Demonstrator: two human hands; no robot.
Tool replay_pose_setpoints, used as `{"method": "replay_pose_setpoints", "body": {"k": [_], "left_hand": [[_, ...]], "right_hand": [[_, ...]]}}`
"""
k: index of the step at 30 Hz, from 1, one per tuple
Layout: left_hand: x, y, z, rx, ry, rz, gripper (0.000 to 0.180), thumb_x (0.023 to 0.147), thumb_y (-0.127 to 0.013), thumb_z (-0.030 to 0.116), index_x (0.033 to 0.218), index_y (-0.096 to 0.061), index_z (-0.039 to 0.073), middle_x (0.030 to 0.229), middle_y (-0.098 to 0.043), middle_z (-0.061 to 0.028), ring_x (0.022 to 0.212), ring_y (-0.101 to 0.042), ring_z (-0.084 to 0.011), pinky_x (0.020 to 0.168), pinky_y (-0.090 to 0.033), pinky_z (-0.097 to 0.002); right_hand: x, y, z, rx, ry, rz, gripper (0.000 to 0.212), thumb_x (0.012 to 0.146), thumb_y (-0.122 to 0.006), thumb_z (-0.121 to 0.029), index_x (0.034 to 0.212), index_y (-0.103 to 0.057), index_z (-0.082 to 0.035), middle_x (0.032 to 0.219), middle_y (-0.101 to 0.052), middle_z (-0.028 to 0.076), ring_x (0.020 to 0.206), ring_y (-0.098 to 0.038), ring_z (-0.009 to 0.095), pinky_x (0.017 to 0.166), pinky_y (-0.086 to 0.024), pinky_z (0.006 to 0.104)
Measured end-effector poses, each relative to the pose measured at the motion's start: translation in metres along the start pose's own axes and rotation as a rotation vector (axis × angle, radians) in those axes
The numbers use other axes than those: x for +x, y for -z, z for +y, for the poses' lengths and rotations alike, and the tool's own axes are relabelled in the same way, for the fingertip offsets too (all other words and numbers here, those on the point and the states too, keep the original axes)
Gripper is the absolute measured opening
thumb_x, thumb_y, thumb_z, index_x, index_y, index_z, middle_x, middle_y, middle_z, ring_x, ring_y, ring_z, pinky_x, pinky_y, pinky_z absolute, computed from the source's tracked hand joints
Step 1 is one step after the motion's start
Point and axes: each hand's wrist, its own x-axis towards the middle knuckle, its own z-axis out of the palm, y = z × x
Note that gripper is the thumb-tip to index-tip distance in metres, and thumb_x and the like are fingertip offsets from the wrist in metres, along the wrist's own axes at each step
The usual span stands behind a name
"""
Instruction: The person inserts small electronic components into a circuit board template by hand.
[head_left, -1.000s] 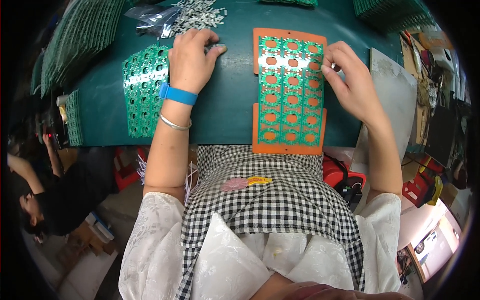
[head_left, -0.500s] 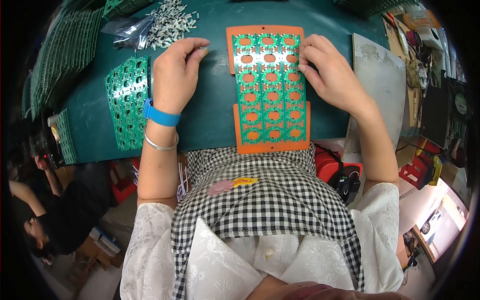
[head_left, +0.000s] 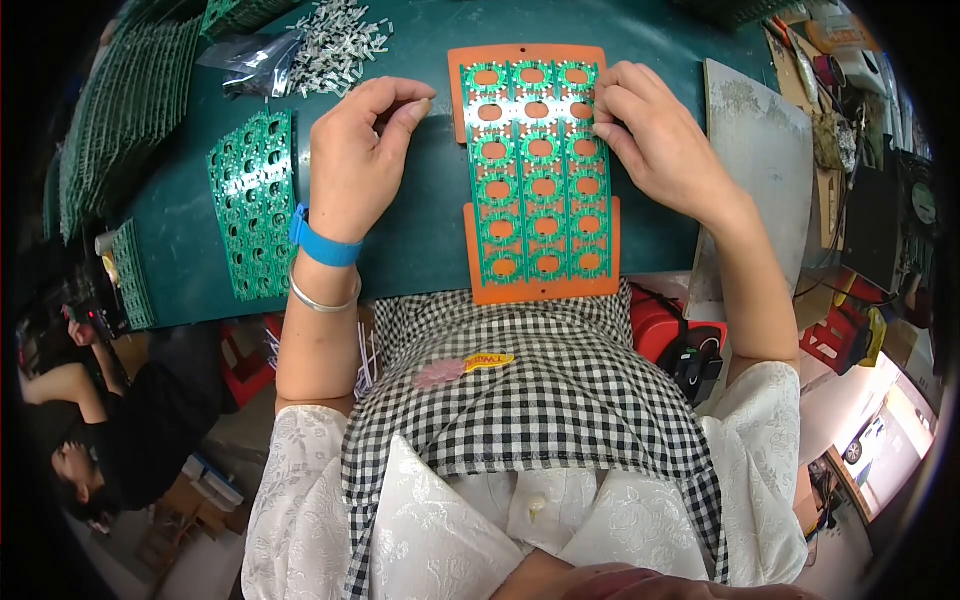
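Observation:
A green circuit board panel with rows of oval openings lies on an orange holder plate in front of me. My right hand is closed at the panel's upper right edge, its curled fingertips touching that edge. Whether a small part is between them is hidden. My left hand hovers left of the panel with thumb and forefinger pinched together. What that pinch holds, if anything, is too small to name. Beyond the left hand lies a pile of small whitish parts.
Another green panel stack lies left of my left wrist. A dark plastic bag sits beside the pile. Tall stacked green boards stand far left. At right are a grey metal plate and cluttered tools. Someone in black is at lower left.
My left hand has moved slightly right, toward the panel, still pinched. My right hand stays at the panel's edge with hardly any shift.

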Motion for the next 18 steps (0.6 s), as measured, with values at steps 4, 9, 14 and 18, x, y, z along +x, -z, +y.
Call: {"method": "replay_pose_setpoints", "body": {"k": [4,9,14,18], "left_hand": [[-0.003,-0.001,0.004,-0.095,0.107,-0.055,0.008,0.088,-0.069,0.004,0.095,-0.07,0.001,0.089,-0.071,-0.0066,0.071,-0.064,-0.011,0.066,-0.051,-0.0246],[-0.007,-0.003,0.015,-0.137,0.016,-0.063,0.007,0.088,-0.069,0.003,0.094,-0.069,0.0,0.089,-0.072,-0.0059,0.07,-0.064,-0.0109,0.067,-0.053,-0.0242],[-0.014,-0.013,0.035,-0.885,0.407,-0.13,0.02,0.09,-0.068,0.003,0.109,-0.065,-0.004,0.094,-0.072,-0.0106,0.074,-0.066,-0.012,0.069,-0.054,-0.0234],[-0.02,-0.022,0.036,-1.092,0.495,-0.235,0.023,0.092,-0.066,0.004,0.114,-0.064,-0.002,0.094,-0.072,-0.0097,0.074,-0.065,-0.0116,0.068,-0.053,-0.023]], "right_hand": [[0.0,-0.001,0.0,-0.082,0.011,-0.055,0.013,0.085,-0.067,-0.009,0.089,-0.057,-0.001,0.097,-0.054,0.01,0.096,-0.055,0.029,0.081,-0.049,0.0395],[0.001,-0.004,-0.007,-0.204,0.045,-0.071,0.018,0.081,-0.071,-0.011,0.095,-0.063,-0.002,0.1,-0.057,0.008,0.1,-0.056,0.027,0.082,-0.051,0.0387],[0.004,0.007,-0.022,-0.069,0.02,0.031,0.02,0.078,-0.073,-0.009,0.093,-0.061,-0.004,0.103,-0.058,0.008,0.097,-0.058,0.028,0.079,-0.051,0.0386],[0.018,-0.002,-0.054,0.152,0.142,0.23,0.018,0.075,-0.073,-0.008,0.089,-0.062,-0.005,0.098,-0.061,0.009,0.086,-0.061,0.029,0.071,-0.052,0.0391]]}}
